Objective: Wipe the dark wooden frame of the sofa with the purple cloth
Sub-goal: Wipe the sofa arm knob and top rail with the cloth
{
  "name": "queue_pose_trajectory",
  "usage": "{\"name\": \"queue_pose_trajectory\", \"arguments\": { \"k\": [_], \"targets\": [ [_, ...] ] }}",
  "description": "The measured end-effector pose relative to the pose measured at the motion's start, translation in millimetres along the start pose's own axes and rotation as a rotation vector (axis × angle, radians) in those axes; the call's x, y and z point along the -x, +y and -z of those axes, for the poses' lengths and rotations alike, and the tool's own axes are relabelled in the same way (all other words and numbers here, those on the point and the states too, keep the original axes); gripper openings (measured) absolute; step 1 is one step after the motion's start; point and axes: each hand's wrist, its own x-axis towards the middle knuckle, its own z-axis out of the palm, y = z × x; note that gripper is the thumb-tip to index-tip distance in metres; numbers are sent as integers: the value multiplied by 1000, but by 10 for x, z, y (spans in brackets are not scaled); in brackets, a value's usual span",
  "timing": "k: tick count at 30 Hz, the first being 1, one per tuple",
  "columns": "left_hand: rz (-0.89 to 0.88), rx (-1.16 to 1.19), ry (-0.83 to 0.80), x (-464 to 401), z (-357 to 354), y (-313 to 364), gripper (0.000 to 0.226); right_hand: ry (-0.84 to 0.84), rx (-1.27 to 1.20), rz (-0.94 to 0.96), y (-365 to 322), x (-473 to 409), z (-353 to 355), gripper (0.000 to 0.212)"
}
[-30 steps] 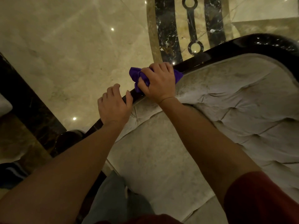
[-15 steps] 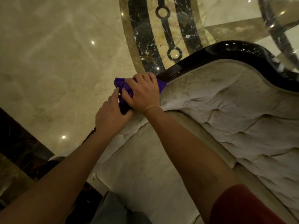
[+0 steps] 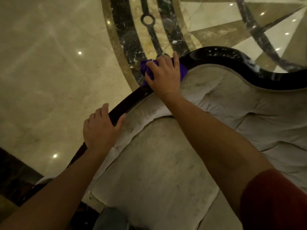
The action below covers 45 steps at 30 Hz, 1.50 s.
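Observation:
The sofa's glossy dark wooden frame (image 3: pixel 232 63) curves along the top of the tufted beige backrest, from lower left to far right. My right hand (image 3: pixel 163 76) presses the bunched purple cloth (image 3: pixel 147 70) onto the rail near the start of its raised curve, the cloth showing at both sides of the hand. Lower down the rail, my left hand (image 3: pixel 99 130) rests over the frame, fingers on the far side and thumb on the near side.
The beige tufted backrest (image 3: pixel 240 113) and a seat cushion (image 3: pixel 157 171) fill the lower right. Beyond the rail lies polished marble floor (image 3: pixel 49 72) with a dark inlaid band (image 3: pixel 123 30). A dark marble strip (image 3: pixel 15 173) sits at the lower left.
My right hand has slid the cloth up along the rail toward the raised curve. The two hands, touching half a second ago, are now apart, the left one gripping the rail lower down.

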Motion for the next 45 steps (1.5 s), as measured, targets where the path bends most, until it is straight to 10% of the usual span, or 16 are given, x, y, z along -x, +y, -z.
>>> {"name": "queue_pose_trajectory", "arguments": {
  "k": [9, 24, 45],
  "targets": [
    [-142, 27, -124, -476, 21, 665, 80, -27, 97, -91, 573, -231, 371, 40],
    [-321, 43, 135, -1016, -301, 1487, 86, 210, -71, -586, 1380, -249, 652, 35],
    [-286, 314, 175, -1422, -6, 2809, 63, 54, 254, -384, 1474, -214, 783, 36]
  ]
}}
